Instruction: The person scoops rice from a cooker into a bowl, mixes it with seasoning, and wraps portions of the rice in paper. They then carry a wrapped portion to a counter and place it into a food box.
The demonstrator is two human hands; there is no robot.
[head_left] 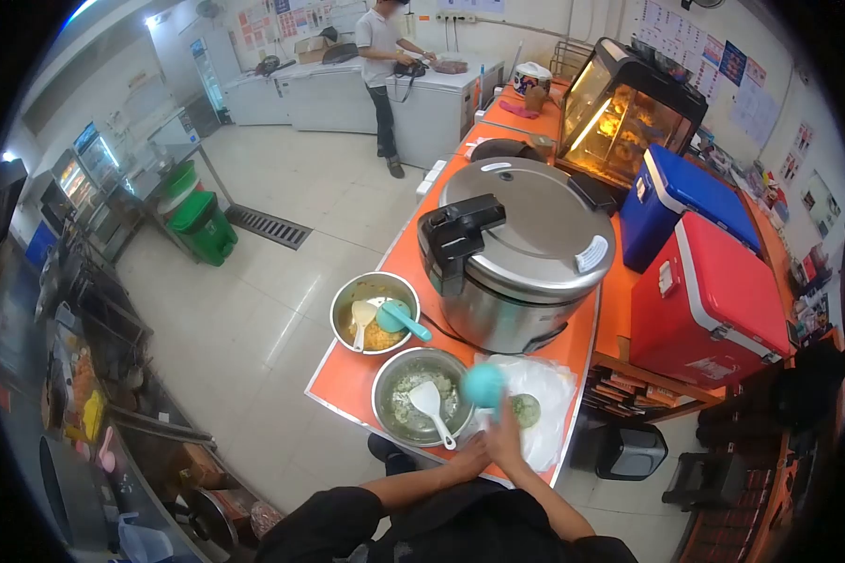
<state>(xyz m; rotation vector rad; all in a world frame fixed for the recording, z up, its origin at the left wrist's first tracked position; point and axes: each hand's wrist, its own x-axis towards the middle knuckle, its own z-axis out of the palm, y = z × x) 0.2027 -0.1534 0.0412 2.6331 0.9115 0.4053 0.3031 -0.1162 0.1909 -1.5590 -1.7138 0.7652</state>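
My right hand [504, 439] is closed on a teal scoop [483, 385], blurred by motion, above the left part of a white paper sheet [552, 394]. A round green-flecked portion [525, 410] lies on the paper just right of the scoop. My left hand [471, 454] is beside my right wrist, near the table's front edge; its fingers are not clearly seen. To its left, a metal bowl [382, 409] holds a green and white mixture and a white paddle [430, 410]. Behind it, another bowl [336, 314] contains yellowish food, a cream paddle [361, 317] and a second teal scoop [406, 322].
A large lidded steel cooker [526, 281] stands behind the bowls on the orange table [332, 380]. Red [714, 300] and blue [690, 202] coolers are at the right, near a lit food warmer [629, 117]. Another person [377, 70] stands by white freezers [437, 108].
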